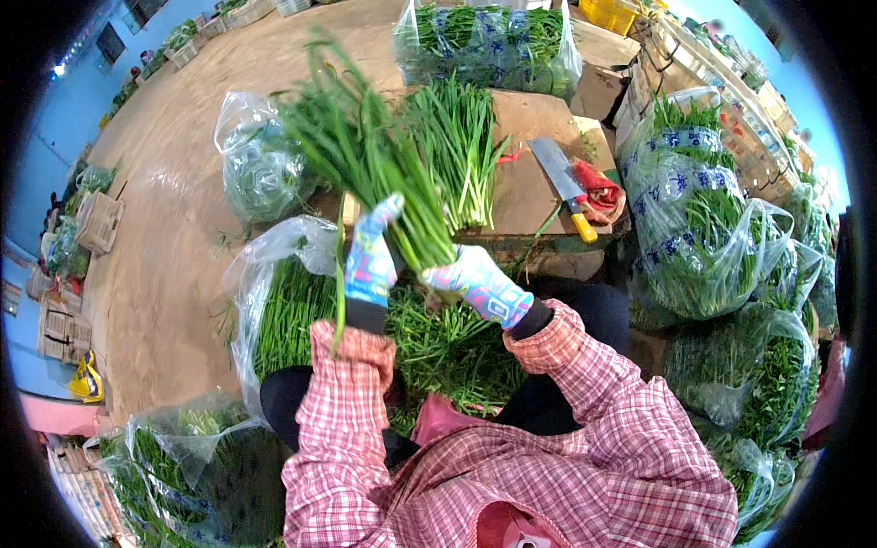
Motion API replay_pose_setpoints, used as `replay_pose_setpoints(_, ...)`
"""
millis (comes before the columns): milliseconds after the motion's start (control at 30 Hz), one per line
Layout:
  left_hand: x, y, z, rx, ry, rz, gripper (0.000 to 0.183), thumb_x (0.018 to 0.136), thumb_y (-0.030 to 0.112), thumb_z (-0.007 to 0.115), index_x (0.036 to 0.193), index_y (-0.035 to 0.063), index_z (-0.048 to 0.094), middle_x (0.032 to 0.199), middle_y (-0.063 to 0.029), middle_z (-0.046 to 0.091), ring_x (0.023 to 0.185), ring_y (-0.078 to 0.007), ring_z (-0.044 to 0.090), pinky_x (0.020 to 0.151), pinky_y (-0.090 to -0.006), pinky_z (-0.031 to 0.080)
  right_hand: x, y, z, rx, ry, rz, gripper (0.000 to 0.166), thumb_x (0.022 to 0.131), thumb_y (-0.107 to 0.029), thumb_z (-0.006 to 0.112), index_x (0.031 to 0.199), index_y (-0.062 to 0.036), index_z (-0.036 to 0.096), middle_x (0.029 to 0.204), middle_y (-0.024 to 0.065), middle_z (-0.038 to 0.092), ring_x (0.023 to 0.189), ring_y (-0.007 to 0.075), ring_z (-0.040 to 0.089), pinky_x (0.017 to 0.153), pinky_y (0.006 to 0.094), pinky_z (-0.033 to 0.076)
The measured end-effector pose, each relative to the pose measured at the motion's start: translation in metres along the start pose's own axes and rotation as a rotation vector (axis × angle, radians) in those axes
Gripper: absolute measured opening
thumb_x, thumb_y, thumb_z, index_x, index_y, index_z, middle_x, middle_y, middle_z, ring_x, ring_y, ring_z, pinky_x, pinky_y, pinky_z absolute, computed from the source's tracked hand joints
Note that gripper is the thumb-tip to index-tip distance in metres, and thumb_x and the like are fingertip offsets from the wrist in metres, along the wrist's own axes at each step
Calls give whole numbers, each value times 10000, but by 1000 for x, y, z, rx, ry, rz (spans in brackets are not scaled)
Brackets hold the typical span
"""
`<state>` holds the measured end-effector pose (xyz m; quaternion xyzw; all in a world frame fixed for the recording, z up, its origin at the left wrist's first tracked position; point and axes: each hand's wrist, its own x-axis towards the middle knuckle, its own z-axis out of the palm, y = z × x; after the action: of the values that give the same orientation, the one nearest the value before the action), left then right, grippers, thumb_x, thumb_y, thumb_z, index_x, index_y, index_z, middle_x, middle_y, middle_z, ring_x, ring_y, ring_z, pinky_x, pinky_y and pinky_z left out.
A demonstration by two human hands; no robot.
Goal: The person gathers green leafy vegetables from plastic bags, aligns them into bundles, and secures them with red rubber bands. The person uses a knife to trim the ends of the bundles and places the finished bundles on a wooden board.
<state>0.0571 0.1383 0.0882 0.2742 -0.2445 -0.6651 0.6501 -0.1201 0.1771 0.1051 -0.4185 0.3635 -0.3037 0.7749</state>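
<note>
A bunch of long green garlic chives (373, 151) slants up and left in front of me, its leaf tips blurred. My right hand (479, 281), in a patterned glove, is shut around the stem ends. Against the left side of the bunch is my gloved left hand (370, 253), thumb pointing up; leaves hide its fingers, so its grip is unclear. One loose blade (340, 281) hangs along my left wrist. Beyond the hands, another pile of chives (462, 151) lies on a cardboard-covered board (524, 116). Cut greens (452, 342) lie heaped between my knees.
A cleaver (556, 171) with a yellow handle rests on the board beside a red cloth (599, 192). Plastic bags of chives stand at left (294, 308), right (699, 226) and far side (486, 44). A knotted-looking clear bag (264, 164) sits on the floor. Crates (740, 103) line the right.
</note>
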Motion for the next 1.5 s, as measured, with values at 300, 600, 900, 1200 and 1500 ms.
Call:
replay_pose_setpoints(300, 172, 57, 1, 1657, -194, 374, 566, 953, -54, 419, 1466, 185, 415, 1319, -199, 566, 1213, -259, 548, 1051, -372, 400, 93, -64, -47, -34, 295, -91, 215, 849, -209, 708, 991, -49, 688, 803, 43, 672, 609, 148, 615, 515, 311, 511)
replay_pose_setpoints(600, 130, -40, -22, 1310, 78, 121, 933, 859, 493, 688, 1448, -104, 279, 1466, -275, 381, 1370, -327, 379, 1113, -360, 313, 140, -6, -91, -80, 294, -37, 218, 868, -224, 688, 962, -26, 695, 735, 60, 645, 616, 160, 590, 548, 318, 497)
replay_pose_setpoints(900, 131, -65, -15, 1715, 162, 127, 1084, 812, 591, 669, 1509, -42, 132, 1514, -333, 226, 1421, -446, 224, 1145, -457, 255, 98, -41, -116, -846, 190, -36, 349, 914, -319, 636, 959, 25, 674, 724, 65, 672, 610, 162, 648, 521, 297, 512)
replay_pose_setpoints(1200, 117, -94, -7, 1578, 93, 150, 917, 905, 325, 622, 1522, -20, 39, 1518, -365, 154, 1426, -438, 219, 1151, -429, 267, 122, -23, -139, -1131, 574, -183, 410, 907, -369, 562, 1092, -11, 637, 967, 244, 675, 931, 415, 637, 808, 474, 514)
replay_pose_setpoints(1500, 125, -91, -11, 1807, -13, 49, 896, 891, 452, 572, 1530, 17, 120, 1545, -298, 190, 1411, -412, 286, 1132, -488, 281, 120, 0, -135, -1222, 700, -264, 354, 881, -348, 602, 974, -9, 645, 858, 235, 674, 832, 415, 657, 754, 488, 521)
